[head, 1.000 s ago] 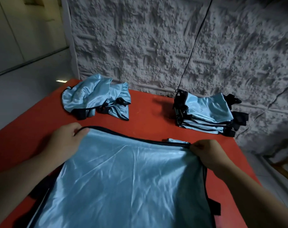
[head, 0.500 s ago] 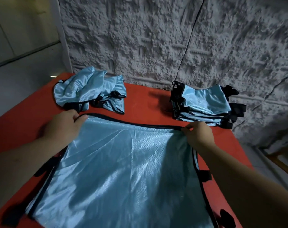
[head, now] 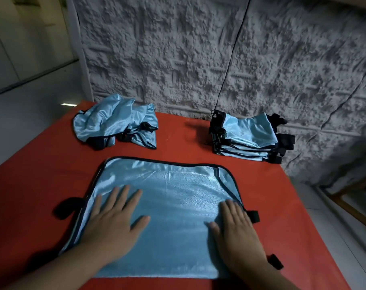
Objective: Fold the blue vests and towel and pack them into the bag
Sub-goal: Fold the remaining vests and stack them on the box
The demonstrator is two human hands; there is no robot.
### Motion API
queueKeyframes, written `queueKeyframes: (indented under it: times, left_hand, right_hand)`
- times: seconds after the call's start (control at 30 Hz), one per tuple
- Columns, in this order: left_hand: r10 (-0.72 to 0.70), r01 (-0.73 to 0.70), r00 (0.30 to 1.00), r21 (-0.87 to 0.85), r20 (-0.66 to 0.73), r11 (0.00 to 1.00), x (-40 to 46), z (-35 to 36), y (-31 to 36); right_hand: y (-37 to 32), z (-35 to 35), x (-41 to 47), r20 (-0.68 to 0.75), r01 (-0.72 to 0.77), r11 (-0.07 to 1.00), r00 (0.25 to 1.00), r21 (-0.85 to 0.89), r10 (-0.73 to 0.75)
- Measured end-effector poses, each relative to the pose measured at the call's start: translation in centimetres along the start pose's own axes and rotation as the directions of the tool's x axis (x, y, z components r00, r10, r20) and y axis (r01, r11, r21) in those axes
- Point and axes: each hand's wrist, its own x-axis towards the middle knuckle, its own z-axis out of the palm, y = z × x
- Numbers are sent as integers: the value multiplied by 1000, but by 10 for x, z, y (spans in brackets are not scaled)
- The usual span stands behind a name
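Behind: folded stack (head: 249,139) (right), crumpled vests (head: 115,124).

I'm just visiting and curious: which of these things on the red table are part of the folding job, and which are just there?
Part of the job:
- flat blue vest, under the left hand and right hand
- crumpled vests, far left
- folded stack, far right

Just there:
- red table
- black cord down the wall
- textured wall
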Motion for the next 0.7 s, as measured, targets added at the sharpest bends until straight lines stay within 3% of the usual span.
queueKeyframes:
  times: [0.2,0.27,0.33,0.4,0.47,0.6,0.7]
  left_hand:
    - [-121,124,991,-64,60,990,12,-9,-7]
    - [-137,140,990,-84,43,987,21,-22,6]
    - [-80,78,996,-102,-24,992,35,-32,18]
    - [-12,6,999,-129,-45,992,53,-37,21]
    - [67,-69,998,-128,-19,989,69,-34,16]
    - [137,-135,990,-86,20,987,83,-15,-4]
    - [-10,7,999,-58,-36,998,94,-11,-22]
  right_hand:
    - [4,-17,-4,19,-295,955,955,-30,296]
    - [-9,-26,8,-61,-218,974,975,-54,215]
    - [-24,-28,30,-119,-22,998,993,59,29]
    - [-39,-28,57,-116,116,966,989,229,-92]
    - [-48,-25,83,-79,180,943,983,279,-164]
    - [-42,-7,104,21,168,982,985,91,-171]
    - [-26,1,106,18,70,998,997,6,-70]
